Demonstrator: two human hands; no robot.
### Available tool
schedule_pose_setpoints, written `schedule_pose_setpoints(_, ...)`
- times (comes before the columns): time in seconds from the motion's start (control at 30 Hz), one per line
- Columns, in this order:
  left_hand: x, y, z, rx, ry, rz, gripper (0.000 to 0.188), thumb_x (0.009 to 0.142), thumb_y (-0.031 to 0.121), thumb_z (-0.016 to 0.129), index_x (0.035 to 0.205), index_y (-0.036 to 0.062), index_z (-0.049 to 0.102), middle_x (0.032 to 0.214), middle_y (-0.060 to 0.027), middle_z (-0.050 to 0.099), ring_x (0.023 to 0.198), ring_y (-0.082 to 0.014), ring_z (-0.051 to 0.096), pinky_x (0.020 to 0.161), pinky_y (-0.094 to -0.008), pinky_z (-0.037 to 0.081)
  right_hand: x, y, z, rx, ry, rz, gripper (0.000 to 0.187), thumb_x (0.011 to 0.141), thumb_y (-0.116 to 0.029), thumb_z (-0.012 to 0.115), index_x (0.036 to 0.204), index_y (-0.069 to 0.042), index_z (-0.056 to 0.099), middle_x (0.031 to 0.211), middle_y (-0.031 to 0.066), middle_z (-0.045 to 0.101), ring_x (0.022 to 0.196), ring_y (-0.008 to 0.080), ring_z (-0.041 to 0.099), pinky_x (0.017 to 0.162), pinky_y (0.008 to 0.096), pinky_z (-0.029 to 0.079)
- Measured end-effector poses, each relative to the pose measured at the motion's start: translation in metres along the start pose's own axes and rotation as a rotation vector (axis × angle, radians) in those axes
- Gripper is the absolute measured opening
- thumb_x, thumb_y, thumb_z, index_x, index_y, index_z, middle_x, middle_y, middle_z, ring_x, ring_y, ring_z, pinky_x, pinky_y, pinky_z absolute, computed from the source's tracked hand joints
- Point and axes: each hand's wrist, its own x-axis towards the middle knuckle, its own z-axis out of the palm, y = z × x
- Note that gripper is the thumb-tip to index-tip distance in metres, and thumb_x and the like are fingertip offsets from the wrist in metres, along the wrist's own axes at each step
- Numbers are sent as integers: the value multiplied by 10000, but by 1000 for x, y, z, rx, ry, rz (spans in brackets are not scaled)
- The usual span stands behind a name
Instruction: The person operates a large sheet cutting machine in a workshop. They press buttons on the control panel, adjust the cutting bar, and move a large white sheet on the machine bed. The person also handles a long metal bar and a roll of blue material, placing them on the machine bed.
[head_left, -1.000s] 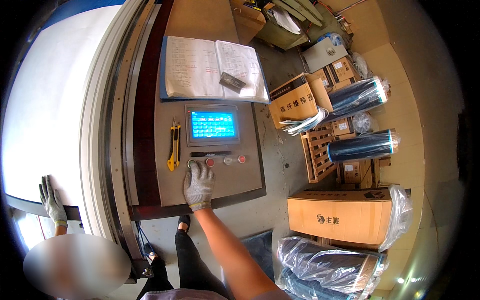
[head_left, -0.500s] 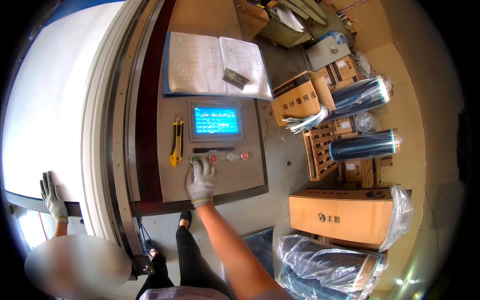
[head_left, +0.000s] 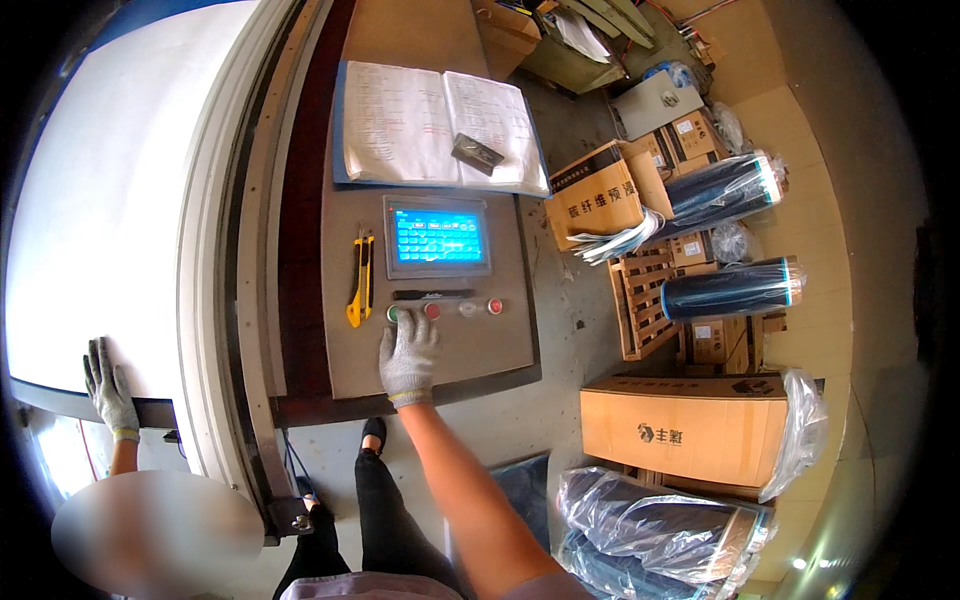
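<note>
My left hand, in a grey glove with dark fingertips, lies flat with fingers spread on the near edge of a white sheet. My right hand, also gloved, rests over a grey-brown control panel, fingers stretched out and slightly bent. Its fingertips are at the green push button and close to a red button. A clear button and another red button sit further right. Above them lies a black marker. A lit blue touchscreen is set behind it.
Two yellow-and-black utility knives lie left of the screen. An open notebook with a dark block on it lies beyond. A long pale machine beam separates sheet and panel. Cartons and plastic-wrapped rolls stand right.
The whole view has shifted slightly. Both hands stay in nearly the same places, the left on the sheet and the right at the green button.
</note>
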Motion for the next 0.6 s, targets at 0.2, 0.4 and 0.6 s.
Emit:
schedule_pose_setpoints(0.2, 2, 5, -4, -11, -12, -31, 488, 1037, 354, 352, 1504, 212, 364, 1576, -31, 310, 1445, -306, 261, 1198, -420, 212, -2, 2, 7, 39, 19, -11, 345, 869, -152, 611, 1196, -66, 537, 1177, 172, 562, 1058, 402, 527, 923, 500, 431)
schedule_pose_setpoints(0.4, 3, 11, -14, -39, -29, -64, 480, 1035, 341, 359, 1499, 220, 375, 1574, -27, 313, 1444, -314, 262, 1197, -423, 217, -4, 1, 7, 0, -2, 29, 352, 882, -247, 596, 1201, -100, 564, 1199, 147, 582, 1081, 366, 544, 938, 513, 417)
schedule_pose_setpoints(0.6, 3, 15, -19, -49, -28, -74, 475, 1036, 343, 351, 1497, 230, 378, 1574, -24, 314, 1445, -313, 261, 1199, -429, 215, -5, -1, 6, -25, 33, 21, 353, 877, -244, 595, 1197, -97, 565, 1168, 151, 581, 1057, 367, 542, 920, 505, 429)
